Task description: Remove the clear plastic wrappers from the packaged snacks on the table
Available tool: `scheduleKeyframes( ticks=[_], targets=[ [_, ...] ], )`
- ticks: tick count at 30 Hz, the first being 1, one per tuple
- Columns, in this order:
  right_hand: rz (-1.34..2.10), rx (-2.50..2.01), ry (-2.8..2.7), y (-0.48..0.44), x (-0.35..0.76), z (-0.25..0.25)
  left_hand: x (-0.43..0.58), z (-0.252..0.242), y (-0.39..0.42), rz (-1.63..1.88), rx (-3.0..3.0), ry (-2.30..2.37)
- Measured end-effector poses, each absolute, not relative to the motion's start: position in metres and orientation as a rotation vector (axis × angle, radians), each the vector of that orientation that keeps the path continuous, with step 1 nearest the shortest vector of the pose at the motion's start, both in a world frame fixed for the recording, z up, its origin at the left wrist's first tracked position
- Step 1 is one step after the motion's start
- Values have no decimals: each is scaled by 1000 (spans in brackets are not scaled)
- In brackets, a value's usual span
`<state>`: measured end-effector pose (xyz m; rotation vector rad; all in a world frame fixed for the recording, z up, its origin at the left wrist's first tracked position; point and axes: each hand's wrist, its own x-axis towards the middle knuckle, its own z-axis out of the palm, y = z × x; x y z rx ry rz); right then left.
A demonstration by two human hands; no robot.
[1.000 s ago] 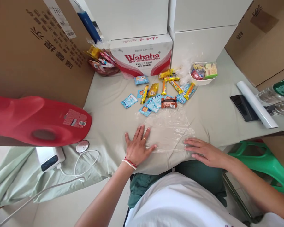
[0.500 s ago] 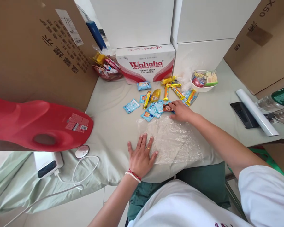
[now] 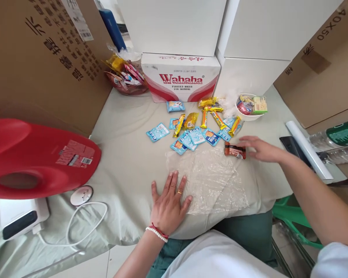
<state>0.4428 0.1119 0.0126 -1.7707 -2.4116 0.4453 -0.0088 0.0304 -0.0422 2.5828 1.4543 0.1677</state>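
Clear plastic wrap (image 3: 208,179) lies flat under the spread left hand (image 3: 169,204). The right hand (image 3: 259,148), fingers loose, touches a brown snack bar (image 3: 234,150) at the wrap's edge. Nothing sits on the wrap yet; many snacks (image 3: 195,125) wait on the tabletop (image 3: 127,154).
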Motion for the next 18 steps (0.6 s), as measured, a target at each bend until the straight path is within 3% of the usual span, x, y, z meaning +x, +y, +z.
scheduleKeyframes(
  ticks=[6,10,14,18],
  targets=[
    [75,-2274,-2196,238,396,51,-10,-44,31,181,2610,1458],
    [-236,-2067,-2291,316,352,41,-9,-44,30,176,2603,1470],
    [-234,-2048,-2418,347,334,32,-9,-44,30,163,2605,1486],
    [-166,-2019,-2183,324,338,43,-9,-43,30,158,2615,1481]
  ],
)
